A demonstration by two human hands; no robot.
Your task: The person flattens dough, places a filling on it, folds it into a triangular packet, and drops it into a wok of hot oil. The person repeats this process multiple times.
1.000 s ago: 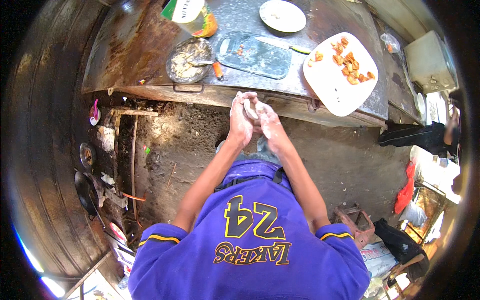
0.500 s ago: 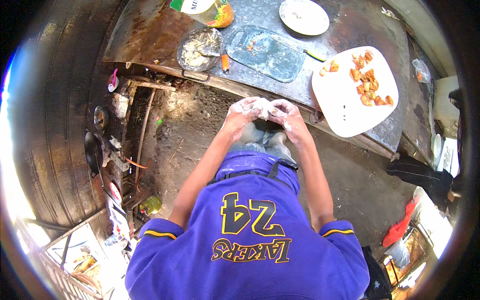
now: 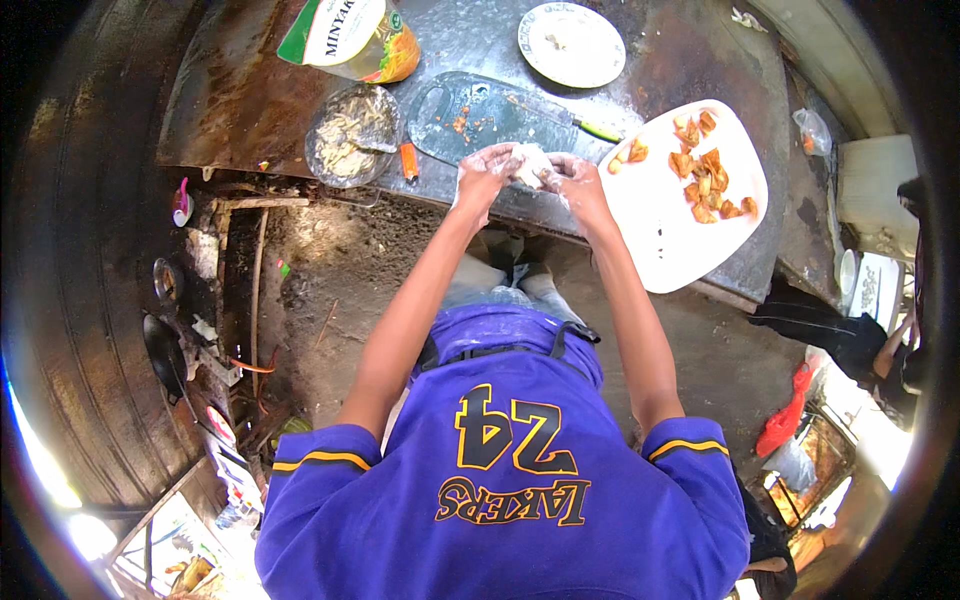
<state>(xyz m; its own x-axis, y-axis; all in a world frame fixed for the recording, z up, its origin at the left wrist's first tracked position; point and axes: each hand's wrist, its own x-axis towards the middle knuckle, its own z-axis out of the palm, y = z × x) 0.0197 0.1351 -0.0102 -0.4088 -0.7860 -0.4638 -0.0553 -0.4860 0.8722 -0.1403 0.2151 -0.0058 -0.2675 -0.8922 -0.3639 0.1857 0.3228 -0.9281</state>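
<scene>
A lump of white dough [image 3: 531, 165] is pinched between my two hands, just over the table's near edge. My left hand [image 3: 485, 180] has its fingers closed on the dough's left side, and my right hand [image 3: 577, 187] grips its right side; both are dusted with flour. Beyond them lies a floury blue-grey cutting board [image 3: 455, 130] with small orange scraps. A knife [image 3: 600, 131] with a green handle rests across its right end. To the right, a white tray [image 3: 655, 255] carries several browned fried pieces [image 3: 710, 175].
Left of the board are an orange lighter [image 3: 409, 162] and a round bowl [image 3: 345, 135] of pale strips. Behind stand an oil pouch [image 3: 350, 40] and a white plate [image 3: 570, 70]. A dark pan [image 3: 163, 345] hangs at left. Dark fabric [image 3: 820, 325] shows at right.
Both hands have moved forward with the dough, from in front of the table to over its near edge. The view has shifted, so the table things appear further left.
</scene>
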